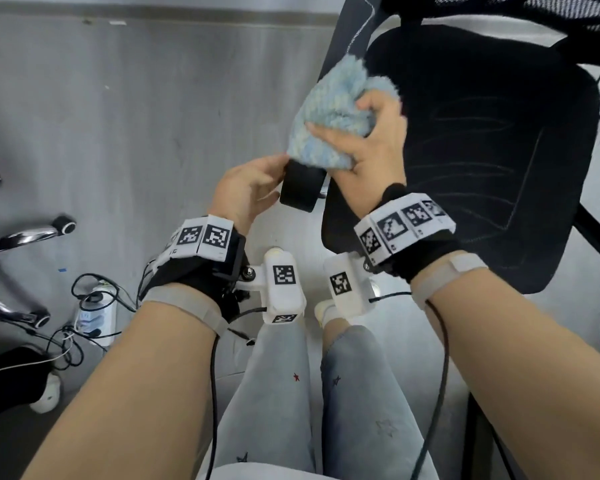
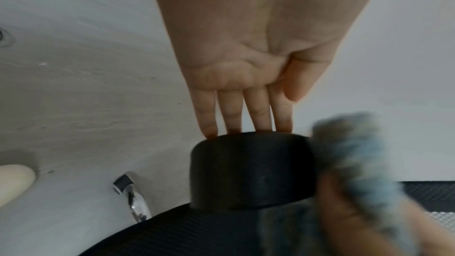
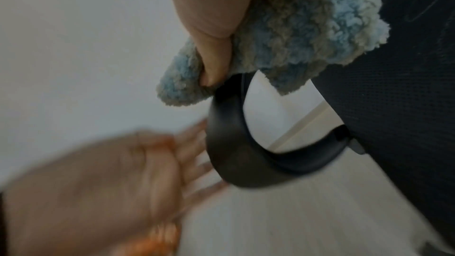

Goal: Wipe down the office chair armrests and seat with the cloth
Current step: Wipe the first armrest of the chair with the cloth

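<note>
Right hand (image 1: 368,147) squeezing fluffy blue cloth (image 1: 329,119) on black armrest (image 1: 300,188). Left hand (image 1: 246,188) flat, straight fingers (image 2: 256,112) touching armrest end.

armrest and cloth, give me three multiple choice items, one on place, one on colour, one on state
1. Where is the cloth?
A. on the floor
B. over the armrest
C. on the seat

2. What colour is the cloth?
A. red
B. black
C. pale blue

3. How is the left hand?
A. straight fingers touching the armrest's end
B. gripping the cloth
C. hanging idle, clear of the chair

Answers:
1 B, the right hand presses it onto the armrest.
2 C, its fluffy pile shows pale blue in all views.
3 A, the left wrist view shows straight fingers reaching the armrest.
</note>
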### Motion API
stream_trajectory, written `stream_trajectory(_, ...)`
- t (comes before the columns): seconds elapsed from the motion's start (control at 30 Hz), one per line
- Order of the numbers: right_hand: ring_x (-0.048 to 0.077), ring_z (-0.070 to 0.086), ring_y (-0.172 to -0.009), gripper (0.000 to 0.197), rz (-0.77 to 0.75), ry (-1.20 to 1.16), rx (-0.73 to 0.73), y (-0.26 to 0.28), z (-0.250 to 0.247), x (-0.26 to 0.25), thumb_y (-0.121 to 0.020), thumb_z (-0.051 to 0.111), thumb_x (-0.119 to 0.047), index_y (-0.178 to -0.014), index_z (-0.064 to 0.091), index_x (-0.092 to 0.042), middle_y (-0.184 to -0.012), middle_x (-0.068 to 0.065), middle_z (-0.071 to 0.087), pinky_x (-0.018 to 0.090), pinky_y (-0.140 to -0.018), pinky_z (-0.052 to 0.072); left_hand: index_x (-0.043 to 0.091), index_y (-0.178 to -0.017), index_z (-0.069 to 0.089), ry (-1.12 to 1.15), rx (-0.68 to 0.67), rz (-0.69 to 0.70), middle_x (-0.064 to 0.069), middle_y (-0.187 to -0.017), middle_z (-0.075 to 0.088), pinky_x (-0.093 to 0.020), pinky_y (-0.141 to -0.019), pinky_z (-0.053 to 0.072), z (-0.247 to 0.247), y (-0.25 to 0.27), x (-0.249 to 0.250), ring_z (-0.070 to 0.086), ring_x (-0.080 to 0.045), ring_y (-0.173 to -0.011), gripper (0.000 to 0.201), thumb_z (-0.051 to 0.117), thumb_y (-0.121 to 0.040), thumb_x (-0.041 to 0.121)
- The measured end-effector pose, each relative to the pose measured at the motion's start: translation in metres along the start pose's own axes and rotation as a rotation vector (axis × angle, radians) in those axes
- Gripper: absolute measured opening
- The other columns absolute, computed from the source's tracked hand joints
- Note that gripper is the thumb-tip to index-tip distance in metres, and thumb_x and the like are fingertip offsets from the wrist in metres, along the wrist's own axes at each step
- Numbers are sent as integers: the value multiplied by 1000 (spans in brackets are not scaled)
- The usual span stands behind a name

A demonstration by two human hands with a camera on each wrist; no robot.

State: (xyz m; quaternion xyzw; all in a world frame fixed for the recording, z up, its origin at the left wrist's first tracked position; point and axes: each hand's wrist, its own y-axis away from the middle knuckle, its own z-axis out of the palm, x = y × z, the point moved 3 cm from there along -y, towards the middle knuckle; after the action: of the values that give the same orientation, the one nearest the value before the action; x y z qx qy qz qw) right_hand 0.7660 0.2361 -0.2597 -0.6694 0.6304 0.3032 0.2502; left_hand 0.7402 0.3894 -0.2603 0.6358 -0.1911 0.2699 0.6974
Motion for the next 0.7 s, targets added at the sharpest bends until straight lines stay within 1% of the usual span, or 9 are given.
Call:
stream_trajectory(0.03, -4, 23, -102, 34, 9, -13, -88, 5, 6, 3, -74, 69, -39, -107, 65, -32, -119, 4, 32, 2, -96, 26, 5, -120, 54, 36, 2, 8, -6, -107, 62, -25, -84, 47, 0, -1, 3, 62, -13, -94, 49, 39, -74, 13)
stream_trajectory(0.1, 5, 26, -103, 26, -58, 23, -224, 28, 17, 4, -74, 69, -38, -101, 66, -38, -118, -7, 29, 23, -98, 37, 7, -119, 55, 43, -44, 19, 0, -92, 66, -20, -66, 49, 2, -3, 6, 65, -6, -71, 46, 40, -82, 31)
stream_trajectory(0.17, 14, 28, -103, 22, -109, 1, -244, 50, 22, 7, -73, 70, -35, -93, 65, -44, -113, -11, 29, 39, -94, 43, 10, -122, 53, 10, -82, 36, 2, -96, 66, -17, -65, 47, 3, -7, 5, 64, -2, -72, 44, 26, -94, 32)
stream_trajectory(0.23, 17, 30, -100, 24, -129, -28, -208, 63, 23, 12, -72, 72, -31, -91, 64, -42, -111, -9, 29, 45, -86, 46, 9, -126, 50, -18, -58, 63, -2, -107, 63, -15, -70, 47, 4, -9, 4, 63, -1, -80, 43, 27, -97, 29)
stream_trajectory(0.3, 18, 31, -101, 17, -160, 10, -200, 67, 21, 18, -72, 71, -29, -86, 71, -38, -111, -6, 29, 41, -85, 45, 7, -127, 51, -35, -30, 99, -3, -109, 64, -17, -76, 49, 5, -10, 3, 64, -4, -88, 40, 32, -97, 25)
stream_trajectory(0.4, 19, 31, -106, 30, -183, -5, -120, 63, 12, 21, -69, 75, -14, -93, 72, -33, -109, -7, 29, 24, -93, 35, 9, -126, 52, -50, -18, 121, -1, -104, 67, -21, -75, 53, 9, -13, -1, 65, -10, -92, 36, 36, -97, 23)
stream_trajectory(0.47, 21, 32, -111, 40, -136, -64, -5, 52, 1, 17, -69, 74, -7, -97, 69, -34, -107, -12, 26, 15, -100, 26, 13, -130, 48, -77, -21, 136, -6, -117, 62, -27, -88, 52, 14, -12, -1, 61, -16, -106, 37, 34, -98, 25)
stream_trajectory(0.57, 23, 29, -117, 44, -47, -176, 105, 30, -16, 5, -69, 73, -6, -102, 66, -35, -109, -7, 27, 18, -105, 25, 22, -132, 47, -150, -23, 148, -2, -129, 57, -40, -107, 39, 18, -9, -2, 54, -16, -119, 38, 36, -97, 32)
stream_trajectory(0.7, 24, 31, -117, 39, -63, -217, 108, 11, -25, -6, -73, 70, -11, -104, 62, -33, -109, -8, 28, 29, -106, 31, 25, -135, 43, -292, -53, 145, 7, -115, 60, -36, -104, 42, 22, -2, -4, 56, -7, -106, 40, 40, -95, 29)
